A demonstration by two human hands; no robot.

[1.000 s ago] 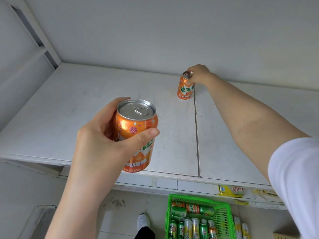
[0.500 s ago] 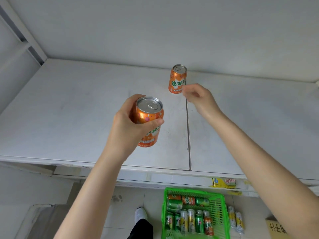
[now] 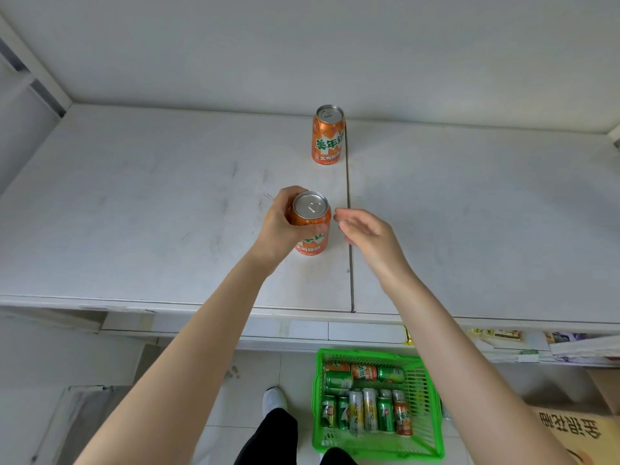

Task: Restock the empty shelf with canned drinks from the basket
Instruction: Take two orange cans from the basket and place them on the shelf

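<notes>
While the green basket (image 3: 432, 407) sits on the tiled floor (image 3: 255, 374) below the shelf (image 3: 134, 203), it holds a jumble of green, orange and silver cans (image 3: 365, 401), some lying flat, some on end. One orange can (image 3: 327, 135) stands upright near the back wall of the white shelf, beside the seam (image 3: 349, 229) between its two panels. The left hand (image 3: 278, 226) grips a second orange can (image 3: 311, 223) upright over the shelf; whether its base touches is unclear. The right hand (image 3: 364, 229) hovers just beside it, fingers loosely parted, holding nothing.
</notes>
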